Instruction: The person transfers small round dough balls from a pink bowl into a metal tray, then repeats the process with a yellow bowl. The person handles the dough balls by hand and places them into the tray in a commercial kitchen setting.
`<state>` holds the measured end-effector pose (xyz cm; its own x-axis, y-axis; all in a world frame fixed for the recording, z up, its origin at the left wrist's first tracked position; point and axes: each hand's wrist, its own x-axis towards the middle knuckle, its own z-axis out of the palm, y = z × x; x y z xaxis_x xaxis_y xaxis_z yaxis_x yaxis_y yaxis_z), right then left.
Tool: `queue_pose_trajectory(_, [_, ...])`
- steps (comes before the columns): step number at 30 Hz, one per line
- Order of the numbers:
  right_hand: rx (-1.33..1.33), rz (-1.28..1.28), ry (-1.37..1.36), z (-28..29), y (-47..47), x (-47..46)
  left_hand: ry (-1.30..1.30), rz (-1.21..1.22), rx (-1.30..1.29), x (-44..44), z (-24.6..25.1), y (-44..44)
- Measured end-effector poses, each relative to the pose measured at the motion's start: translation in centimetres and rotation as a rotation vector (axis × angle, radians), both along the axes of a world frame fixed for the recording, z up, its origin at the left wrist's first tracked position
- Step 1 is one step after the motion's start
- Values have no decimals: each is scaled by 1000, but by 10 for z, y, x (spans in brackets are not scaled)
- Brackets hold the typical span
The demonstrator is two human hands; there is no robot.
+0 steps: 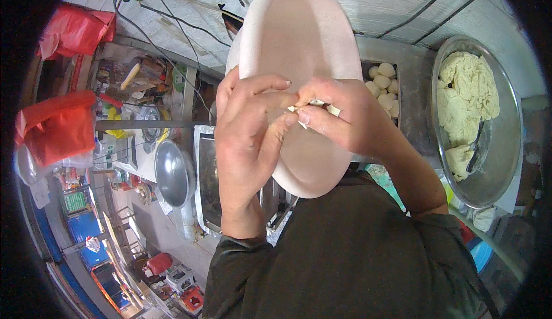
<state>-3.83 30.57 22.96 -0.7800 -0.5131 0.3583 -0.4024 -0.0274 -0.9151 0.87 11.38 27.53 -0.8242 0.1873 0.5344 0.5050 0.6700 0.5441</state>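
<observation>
My left hand [246, 129] and my right hand [345, 114] meet in front of me, thumbs and fingertips pinched together. Between them is a small pale, thin piece [333, 110], with bits of it sticking out around the right fingers. Most of it is covered, so its material cannot be told. Behind and below both hands is a large, pale oval basin [310, 172] with a smooth inner surface. Just right of it, several round pale dough balls [383, 81] sit in a dark recess, partly hidden by my right hand.
At the right, a big steel basin [502, 163] holds a mass of dough [468, 86] and a dark utensil [475, 146]. To the left are a steel bowl [174, 173], a dark metal tray [209, 181] and red plastic bags [60, 125]. Cables [172, 17] run along the wall.
</observation>
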Motion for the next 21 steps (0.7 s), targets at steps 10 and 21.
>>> queue_pose_trajectory(10, [-18,1,-54,8,-1,7,43,6,44,1,-7,-4])
queue_pose_trajectory(21, [-51,7,-149,7,0,11,54,-30,109,-2,-12,-2])
